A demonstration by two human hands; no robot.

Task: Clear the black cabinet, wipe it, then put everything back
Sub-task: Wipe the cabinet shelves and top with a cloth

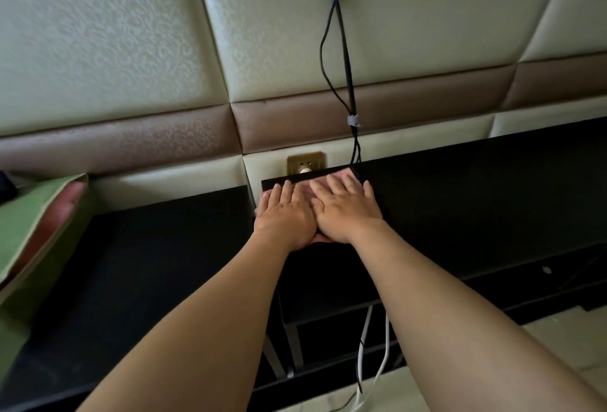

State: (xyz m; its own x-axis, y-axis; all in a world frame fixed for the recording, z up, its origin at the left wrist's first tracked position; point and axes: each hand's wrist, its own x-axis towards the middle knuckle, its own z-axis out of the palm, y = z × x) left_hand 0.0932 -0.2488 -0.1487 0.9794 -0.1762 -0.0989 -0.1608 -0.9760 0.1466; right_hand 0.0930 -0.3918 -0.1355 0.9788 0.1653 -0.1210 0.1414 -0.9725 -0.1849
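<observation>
The black cabinet [460, 201] runs along the padded wall, its top bare on the right. A pink cloth [331, 175] lies flat on the cabinet's back left corner, mostly hidden under my hands. My left hand [285, 214] and my right hand [346, 211] press side by side on the cloth with fingers straight and spread. A lower black surface [157, 254] continues to the left.
A green and red box [36, 224] leans at the far left. Black cables [341, 60] hang down the wall behind the cabinet's corner, beside a gold wall socket [305, 163]. White cables [364, 346] dangle below the cabinet toward the pale floor.
</observation>
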